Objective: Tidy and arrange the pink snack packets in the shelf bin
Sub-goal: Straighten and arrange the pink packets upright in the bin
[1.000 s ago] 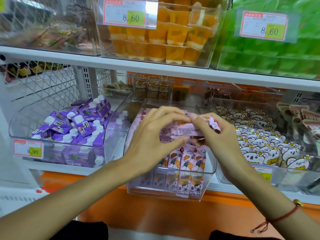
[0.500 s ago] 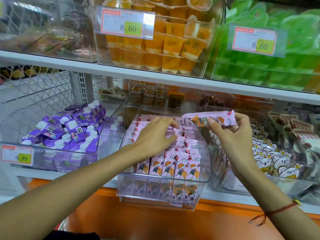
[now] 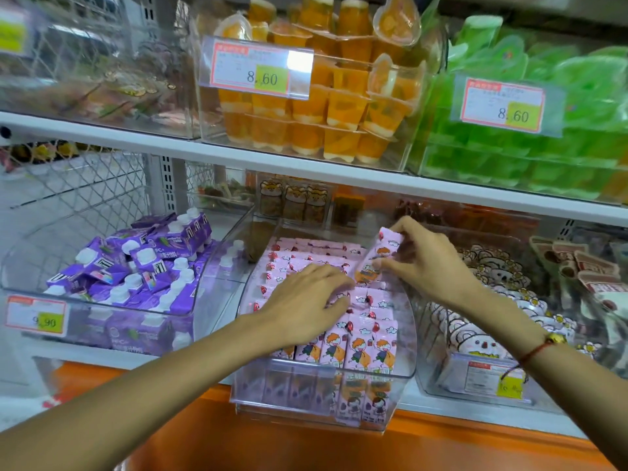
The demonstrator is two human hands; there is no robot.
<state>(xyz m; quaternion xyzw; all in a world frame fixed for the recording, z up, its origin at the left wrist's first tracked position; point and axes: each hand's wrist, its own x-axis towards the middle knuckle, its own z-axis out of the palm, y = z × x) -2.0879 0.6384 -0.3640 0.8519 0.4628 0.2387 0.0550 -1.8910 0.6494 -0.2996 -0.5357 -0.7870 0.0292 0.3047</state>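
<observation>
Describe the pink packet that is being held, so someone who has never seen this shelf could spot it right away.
On the lower shelf, find the clear bin in the middle, between the purple cartons and the white cartoon packets. It is full of flat pink packets. The held packet alone stands tilted above them, pinched in the right hand.

Purple cartons with white caps (image 3: 136, 266) fill the clear bin left of centre, behind a price tag reading 9.90 (image 3: 35, 316). On the upper shelf (image 3: 306, 164) stand stacked orange jelly cups (image 3: 326, 107) and green jelly cups (image 3: 530, 130), each with an 8.60 tag. White bear-face packets (image 3: 492, 283) crowd the right-hand bin.
</observation>
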